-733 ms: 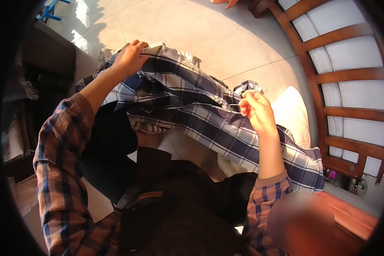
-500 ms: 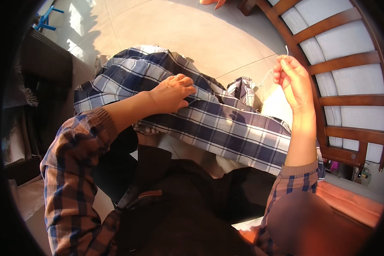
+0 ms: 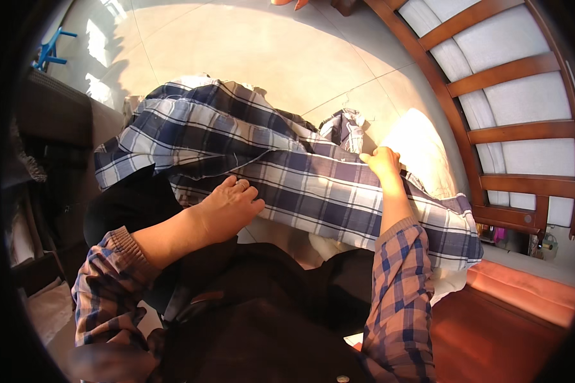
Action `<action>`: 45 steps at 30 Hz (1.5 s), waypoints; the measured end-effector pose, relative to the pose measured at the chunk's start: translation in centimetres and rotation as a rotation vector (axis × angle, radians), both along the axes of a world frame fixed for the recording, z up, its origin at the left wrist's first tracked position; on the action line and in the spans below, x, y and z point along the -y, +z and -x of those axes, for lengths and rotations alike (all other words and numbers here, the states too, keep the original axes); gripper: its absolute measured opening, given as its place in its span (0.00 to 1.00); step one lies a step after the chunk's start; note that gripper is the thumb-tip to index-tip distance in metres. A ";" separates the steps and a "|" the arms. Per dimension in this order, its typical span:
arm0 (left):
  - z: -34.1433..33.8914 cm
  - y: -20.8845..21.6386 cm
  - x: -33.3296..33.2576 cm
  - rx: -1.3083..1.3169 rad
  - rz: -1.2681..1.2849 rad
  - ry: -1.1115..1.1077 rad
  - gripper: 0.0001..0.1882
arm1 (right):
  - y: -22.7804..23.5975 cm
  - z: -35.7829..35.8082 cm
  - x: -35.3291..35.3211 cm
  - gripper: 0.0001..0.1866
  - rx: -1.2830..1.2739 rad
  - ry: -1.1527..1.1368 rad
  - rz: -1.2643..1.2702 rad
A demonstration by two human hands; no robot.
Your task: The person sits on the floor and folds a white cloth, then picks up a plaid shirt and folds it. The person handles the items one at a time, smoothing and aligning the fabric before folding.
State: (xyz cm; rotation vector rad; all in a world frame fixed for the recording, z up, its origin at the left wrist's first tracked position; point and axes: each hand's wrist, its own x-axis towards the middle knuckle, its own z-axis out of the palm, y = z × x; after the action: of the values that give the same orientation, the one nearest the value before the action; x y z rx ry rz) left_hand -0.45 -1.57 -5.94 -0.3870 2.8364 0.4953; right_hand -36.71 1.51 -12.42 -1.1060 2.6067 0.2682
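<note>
Across my lap lies a navy, white and grey plaid cloth (image 3: 287, 182), folded and rumpled at its left end. My left hand (image 3: 230, 203), with a ring on it, closes at the cloth's near edge, fingers curled over the fabric. At the far edge, on the right, my right hand (image 3: 384, 164) is closed on the cloth, thumb toward the left; its palm side is hidden. A bunched piece of the same plaid (image 3: 344, 131) sticks out just left of that hand. A thin pale thread (image 3: 243, 167) curves over the cloth between the hands.
A wooden slatted frame with pale cushions (image 3: 514, 133) stands at the right. An orange-red cushioned seat (image 3: 524, 287) is at the lower right, dark furniture (image 3: 57, 121) at the left. A small blue stool (image 3: 54, 50) stands on the sunlit tiled floor (image 3: 249, 45).
My right hand has come down and left from its raised position with a white thread onto the cloth's far edge. My left hand has drawn back from the cloth's middle to its near edge.
</note>
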 end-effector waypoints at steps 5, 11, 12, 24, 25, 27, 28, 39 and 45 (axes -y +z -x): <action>1.1 0.2 1.4 -0.017 -0.096 0.030 0.17 | -4.6 5.5 -0.9 0.09 0.436 -0.177 0.520; 1.3 0.4 2.3 -0.019 -0.052 0.056 0.17 | 10.4 11.0 4.2 0.10 0.846 -0.324 1.193; 1.1 0.4 2.1 0.003 -0.070 0.062 0.17 | 12.3 10.2 5.3 0.16 0.845 -0.247 1.234; 2.3 3.1 2.3 0.018 -0.275 0.058 0.20 | -9.2 3.0 4.4 0.18 0.170 -0.126 -0.018; 2.3 3.1 2.6 0.027 -0.267 0.078 0.20 | -10.3 3.4 4.4 0.14 0.143 -0.142 0.013; 2.2 2.9 3.5 0.039 -0.260 0.119 0.21 | -11.0 5.8 4.4 0.08 0.215 -0.094 0.142; 2.7 3.4 4.2 0.052 -0.264 0.110 0.21 | -12.7 9.4 3.8 0.05 0.284 -0.143 0.311; 2.5 3.4 4.4 0.055 -0.260 0.132 0.20 | 1.1 16.2 9.0 0.30 -0.181 0.019 0.757; -0.1 -0.2 2.8 0.025 -0.338 0.154 0.23 | -4.3 -2.6 4.5 0.27 0.570 0.505 0.347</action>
State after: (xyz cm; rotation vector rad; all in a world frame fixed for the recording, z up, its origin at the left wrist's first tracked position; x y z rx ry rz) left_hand -0.36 -4.39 -6.12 -0.5403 2.6410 0.9741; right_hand -34.09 -3.03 -16.77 -1.6594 1.8824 -0.3655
